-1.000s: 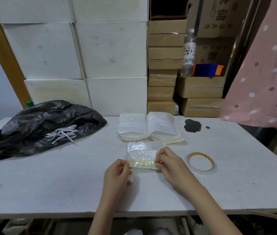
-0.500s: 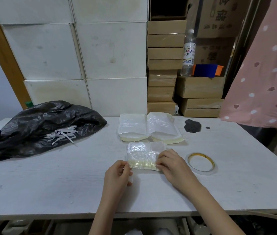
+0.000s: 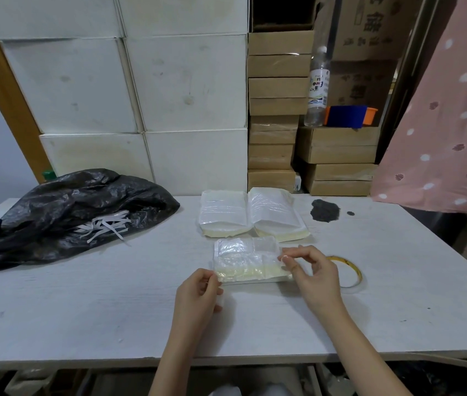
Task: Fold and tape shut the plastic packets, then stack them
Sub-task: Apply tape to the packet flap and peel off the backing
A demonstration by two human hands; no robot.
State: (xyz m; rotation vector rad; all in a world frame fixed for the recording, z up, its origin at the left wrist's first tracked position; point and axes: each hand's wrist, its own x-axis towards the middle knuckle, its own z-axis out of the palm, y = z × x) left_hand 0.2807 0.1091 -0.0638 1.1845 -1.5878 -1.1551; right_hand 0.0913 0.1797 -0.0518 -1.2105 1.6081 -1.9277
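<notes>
A clear plastic packet (image 3: pixel 245 260) with pale yellow contents lies flat on the white table (image 3: pixel 83 304) in front of me. My left hand (image 3: pixel 198 292) pinches its near left corner with curled fingers. My right hand (image 3: pixel 309 270) is raised at the packet's right edge, thumb and forefinger pinched together on something thin that I cannot make out. Two stacks of finished packets (image 3: pixel 250 214) sit side by side just behind. A roll of clear tape (image 3: pixel 346 271) lies flat to the right of my right hand, partly hidden by it.
A black plastic bag (image 3: pixel 63 212) with white paper strips (image 3: pixel 106 225) lies at the left. White boxes (image 3: pixel 129 81) and brown cartons (image 3: pixel 275 110) stand behind the table. A bottle (image 3: pixel 318 87) stands on cartons. Pink dotted fabric (image 3: pixel 440 124) hangs at right. A dark stain (image 3: pixel 325 210) marks the tabletop.
My right hand has lifted off the packet's near right edge and now pinches at its right side. The left hand stays at the left corner.
</notes>
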